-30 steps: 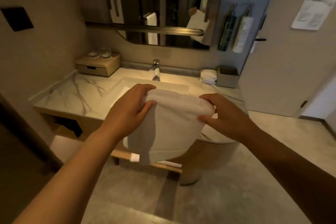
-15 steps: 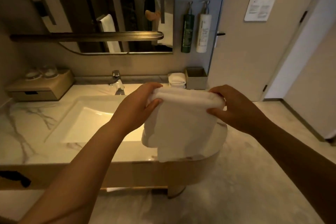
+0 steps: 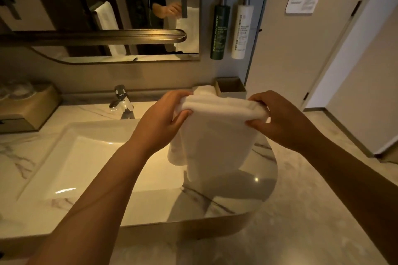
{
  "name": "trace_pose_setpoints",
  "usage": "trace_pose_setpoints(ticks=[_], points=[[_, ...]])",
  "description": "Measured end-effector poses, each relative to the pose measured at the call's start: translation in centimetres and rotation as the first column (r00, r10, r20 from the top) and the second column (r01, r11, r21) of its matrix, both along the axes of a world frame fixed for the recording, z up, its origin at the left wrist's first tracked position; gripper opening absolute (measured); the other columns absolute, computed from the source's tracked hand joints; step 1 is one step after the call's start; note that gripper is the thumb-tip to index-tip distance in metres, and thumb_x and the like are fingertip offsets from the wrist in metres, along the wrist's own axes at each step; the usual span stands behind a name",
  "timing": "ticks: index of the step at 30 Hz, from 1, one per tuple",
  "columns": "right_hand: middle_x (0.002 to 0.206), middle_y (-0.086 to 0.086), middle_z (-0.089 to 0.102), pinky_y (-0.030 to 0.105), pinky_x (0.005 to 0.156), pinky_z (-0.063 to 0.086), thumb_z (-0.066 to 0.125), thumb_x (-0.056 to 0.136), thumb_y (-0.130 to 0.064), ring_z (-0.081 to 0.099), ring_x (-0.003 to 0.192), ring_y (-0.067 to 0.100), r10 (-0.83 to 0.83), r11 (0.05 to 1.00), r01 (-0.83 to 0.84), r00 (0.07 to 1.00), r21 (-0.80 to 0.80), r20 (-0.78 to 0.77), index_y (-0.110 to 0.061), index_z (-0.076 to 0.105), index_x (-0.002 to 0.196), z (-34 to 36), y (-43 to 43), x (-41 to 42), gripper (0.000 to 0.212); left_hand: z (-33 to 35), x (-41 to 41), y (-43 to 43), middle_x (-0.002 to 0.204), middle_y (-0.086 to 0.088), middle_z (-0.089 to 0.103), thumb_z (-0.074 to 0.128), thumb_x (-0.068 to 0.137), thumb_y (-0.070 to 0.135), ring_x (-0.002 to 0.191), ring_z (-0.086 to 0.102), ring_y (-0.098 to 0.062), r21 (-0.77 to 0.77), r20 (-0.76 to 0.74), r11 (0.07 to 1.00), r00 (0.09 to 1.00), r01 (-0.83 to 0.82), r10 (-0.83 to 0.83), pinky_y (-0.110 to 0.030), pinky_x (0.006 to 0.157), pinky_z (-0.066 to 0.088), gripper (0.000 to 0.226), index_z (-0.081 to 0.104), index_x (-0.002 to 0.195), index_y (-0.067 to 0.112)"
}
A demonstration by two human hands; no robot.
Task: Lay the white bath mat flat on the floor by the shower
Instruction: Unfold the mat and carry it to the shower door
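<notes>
The white bath mat (image 3: pixel 217 135) hangs folded in the air above the right end of the marble vanity counter (image 3: pixel 232 196). My left hand (image 3: pixel 163 120) pinches its top left corner and my right hand (image 3: pixel 280 120) pinches its top right corner. The folded top edge runs level between the two hands, and the lower part drapes down over the counter's rim. The grey tiled floor (image 3: pixel 301 211) lies to the right of and below the vanity. No shower is in view.
A sink basin (image 3: pixel 97 163) and chrome tap (image 3: pixel 120 99) sit left of the mat. A rolled white towel (image 3: pixel 204 90) and small box (image 3: pixel 231 88) stand at the counter's back. Two pump bottles (image 3: pixel 230 21) hang on the wall. A door (image 3: pixel 312 49) is to the right.
The view has swung to the right and moved closer over the counter. Both hands still hold the folded mat by its top edge, now above the counter's right end.
</notes>
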State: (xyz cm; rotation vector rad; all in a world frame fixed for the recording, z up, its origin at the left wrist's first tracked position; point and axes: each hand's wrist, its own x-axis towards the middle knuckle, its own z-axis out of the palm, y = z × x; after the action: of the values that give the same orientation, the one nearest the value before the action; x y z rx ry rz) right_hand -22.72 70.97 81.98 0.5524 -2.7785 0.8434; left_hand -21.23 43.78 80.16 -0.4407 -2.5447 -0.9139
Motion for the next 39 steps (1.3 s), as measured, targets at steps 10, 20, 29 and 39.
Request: trace_pose_setpoints(ticks=[10, 20, 29, 39], points=[[0.105, -0.013, 0.046, 0.01, 0.071, 0.032, 0.073, 0.076, -0.03, 0.046, 0.081, 0.002, 0.113, 0.993, -0.114, 0.994, -0.026, -0.007, -0.024, 0.049, 0.119, -1.1, 3.0, -4.1, 0.049, -0.4, -1.0, 3.1, 0.125, 0.003, 0.055, 0.05, 0.088, 0.045, 0.098, 0.049, -0.006, -0.035, -0.007, 0.994, 0.995, -0.104, 0.103, -0.019, 0.073, 0.041, 0.043, 0.045, 0.126, 0.027], [0.106, -0.013, 0.047, 0.022, 0.08, 0.04, 0.072, 0.077, -0.032, 0.048, 0.091, 0.007, 0.349, 0.937, -0.349, 0.937, -0.036, -0.003, -0.028, 0.05, 0.117, -1.8, 11.7, -6.0, 0.046, -0.9, 3.0, 14.3, 0.128, -0.002, 0.054, 0.051, 0.089, 0.039, 0.101, 0.046, -0.006, -0.036, 0.002, 0.922, 0.922, -0.386, 0.387, -0.019, 0.082, 0.039, 0.044, 0.045, 0.13, 0.022], [0.106, -0.008, 0.052, 0.015, 0.072, 0.038, 0.073, 0.076, -0.031, 0.051, 0.09, 0.009, 0.537, 0.843, -0.536, 0.844, -0.046, 0.007, -0.023, 0.052, 0.116, -0.3, 16.6, -1.8, 0.046, 1.0, 11.7, 21.5, 0.126, -0.002, 0.056, 0.052, 0.092, 0.029, 0.101, 0.047, -0.005, -0.057, -0.033, 0.862, 0.864, -0.503, 0.502, -0.01, 0.08, 0.034, 0.039, 0.047, 0.129, 0.016], [0.103, -0.007, 0.05, 0.024, 0.078, 0.038, 0.076, 0.073, -0.029, 0.047, 0.091, 0.011, 0.578, 0.815, -0.578, 0.816, -0.048, -0.007, -0.02, 0.056, 0.114, -0.9, 19.8, 10.9, 0.046, -0.1, 26.1, 26.1, 0.124, 0.008, 0.051, 0.051, 0.093, 0.027, 0.101, 0.043, 0.002, -0.043, -0.01, 0.824, 0.825, -0.565, 0.565, -0.009, 0.077, 0.034, 0.037, 0.045, 0.129, 0.021]])
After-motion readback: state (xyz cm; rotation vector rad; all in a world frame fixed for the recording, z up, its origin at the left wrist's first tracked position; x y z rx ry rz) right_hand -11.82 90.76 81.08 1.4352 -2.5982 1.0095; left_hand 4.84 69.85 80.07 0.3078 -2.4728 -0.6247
